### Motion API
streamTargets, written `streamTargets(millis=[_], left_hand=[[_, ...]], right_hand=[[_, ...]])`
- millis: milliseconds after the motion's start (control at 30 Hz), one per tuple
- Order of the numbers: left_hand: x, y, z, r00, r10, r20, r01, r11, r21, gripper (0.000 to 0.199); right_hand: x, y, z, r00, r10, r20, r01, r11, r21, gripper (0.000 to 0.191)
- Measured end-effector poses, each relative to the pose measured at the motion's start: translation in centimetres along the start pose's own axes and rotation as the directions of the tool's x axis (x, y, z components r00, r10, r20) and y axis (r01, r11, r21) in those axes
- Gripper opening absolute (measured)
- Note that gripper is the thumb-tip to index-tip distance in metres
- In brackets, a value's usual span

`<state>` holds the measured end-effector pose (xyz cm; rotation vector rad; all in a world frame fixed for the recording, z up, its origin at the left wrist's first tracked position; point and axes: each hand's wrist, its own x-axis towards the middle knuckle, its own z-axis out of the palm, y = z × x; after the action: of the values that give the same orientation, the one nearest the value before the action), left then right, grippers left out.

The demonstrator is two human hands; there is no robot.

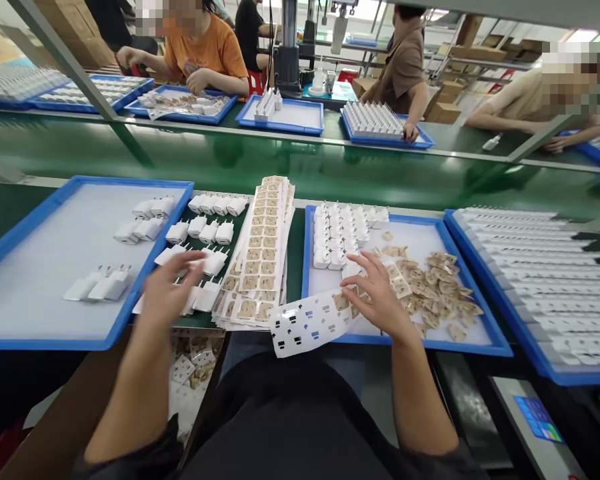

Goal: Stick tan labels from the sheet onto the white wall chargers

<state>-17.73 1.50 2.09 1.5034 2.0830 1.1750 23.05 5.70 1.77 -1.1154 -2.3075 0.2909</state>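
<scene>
In the head view, a green bench [295, 257] is lined with blue trays [90, 345], white plug adapters [207, 298] and stacked label sheets [260, 267]. Beyond, a green belt [260, 157] and people [210, 53] are seen. Print on a blue sticker [537, 419] is too small to be read. Over a tray's edge, the label strip [305, 323] is held by the right hand [375, 293], its fingers loosely curled; the left hand [170, 287], blurred, is half curled over the adapters, its grasp unclear.

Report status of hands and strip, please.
Left hand by plugs, blurred, grip unclear. Right hand at strip. Strip partly bare, overhanging tray edge. Brown pieces beside right hand.
</scene>
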Motion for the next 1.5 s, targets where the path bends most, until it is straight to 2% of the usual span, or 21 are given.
streamTargets(millis=[33,67,100,167,233,300,400,533,733,833,900,967,1033,1100,1167,1233,1267,1300,1400,1433,1500], left_hand=[[-0.7,2.3,2.2,0.973,0.093,0.213,-0.088,0.996,-0.034,0.034],[-1.3,4.6,4.2,0.919,0.19,0.345,-0.161,0.981,-0.109,0.035],[-1.9,6.6,6.1,0.85,0.28,0.447,-0.219,0.958,-0.184,0.036],[-2.9,9.9,9.1,0.734,0.386,0.558,-0.284,0.922,-0.265,0.037],[-3.2,11.9,11.0,0.639,0.394,0.661,-0.269,0.919,-0.287,0.034],[-3.0,12.9,12.0,0.557,0.346,0.755,-0.196,0.938,-0.285,0.034],[-2.3,13.0,12.6,0.477,0.304,0.825,-0.067,0.948,-0.311,0.039],[-1.9,12.6,12.7,0.434,0.326,0.84,0.032,0.926,-0.377,0.039],[-1.9,12.4,12.9,0.41,0.315,0.856,0.077,0.923,-0.376,0.039],[-1.6,12.4,13.0,0.41,0.267,0.872,0.081,0.942,-0.326,0.037],[-1.2,12.3,12.9,0.409,0.237,0.881,0.067,0.955,-0.289,0.035],[-0.8,11.9,12.9,0.432,0.23,0.872,-0.023,0.97,-0.244,0.034],[-0.5,11.5,13.0,0.475,0.27,0.838,-0.218,0.958,-0.185,0.03],[-0.3,11.2,13.3,0.535,0.335,0.775,-0.426,0.9,-0.095,0.022],[-0.5,11.5,13.9,0.608,0.418,0.675,-0.559,0.829,-0.01,0.018],[-0.8,12.4,14.8,0.635,0.548,0.544,-0.66,0.751,0.013,0.025],[-1.1,13.0,15.5,0.607,0.633,0.48,-0.723,0.691,0.003,0.03],[-1.2,13.6,16.2,0.547,0.718,0.43,-0.792,0.61,-0.012,0.037],[-1.4,15.1,18.7,0.308,0.877,0.369,-0.939,0.343,-0.031,0.053],[-1.4,15.3,19.5,0.253,0.892,0.375,-0.958,0.284,-0.029,0.049],[-1.1,15.6,20.7,0.191,0.894,0.404,-0.975,0.219,-0.024,0.03]], right_hand=[[0.0,-0.1,0.1,1.0,0.003,-0.005,-0.003,1.0,0.013,0.01],[0.0,-0.2,0.2,1.0,0.002,-0.022,-0.001,1.0,0.027,0.009],[0.0,-0.2,0.2,0.999,0.001,-0.043,0.001,0.999,0.04,0.007],[-0.1,-0.4,0.0,0.995,0.004,-0.096,0.002,0.998,0.058,0.006],[-0.2,-0.7,-0.3,0.99,0.019,-0.141,-0.009,0.997,0.071,0.006],[-0.3,-1.2,-0.5,0.983,0.021,-0.184,-0.006,0.997,0.081,0.008],[-0.4,-1.8,-0.5,0.973,-0.029,-0.228,0.051,0.994,0.093,0.016],[-0.4,-1.8,0.1,0.969,-0.092,-0.229,0.121,0.986,0.115,0.024],[-0.1,-1.5,0.6,0.976,-0.091,-0.2,0.132,0.971,0.201,0.012],[-0.6,-1.5,0.5,0.976,-0.048,-0.211,0.105,0.958,0.267,0.009],[-1.2,-1.0,0.5,0.963,0.021,-0.269,0.075,0.937,0.341,0.006],[-2.0,-0.3,0.7,0.918,0.142,-0.371,0.041,0.895,0.445,0.003],[-2.8,0.6,1.1,0.848,0.312,-0.428,-0.018,0.825,0.565,0.007],[-3.4,1.4,1.6,0.797,0.45,-0.402,-0.097,0.753,0.65,0.013],[-3.8,1.8,1.9,0.779,0.516,-0.357,-0.154,0.709,0.688,0.014],[-4.0,1.9,2.1,0.763,0.541,-0.354,-0.166,0.693,0.702,0.014],[-4.1,1.9,2.2,0.75,0.553,-0.362,-0.165,0.687,0.708,0.013],[-4.1,1.9,2.2,0.736,0.566,-0.372,-0.164,0.682,0.713,0.013],[-4.2,1.8,2.3,0.687,0.601,-0.408,-0.162,0.675,0.72,0.014],[-4.2,1.9,2.3,0.669,0.611,-0.424,-0.162,0.676,0.719,0.015],[-4.1,1.9,2.4,0.632,0.625,-0.458,-0.161,0.685,0.711,0.017]])
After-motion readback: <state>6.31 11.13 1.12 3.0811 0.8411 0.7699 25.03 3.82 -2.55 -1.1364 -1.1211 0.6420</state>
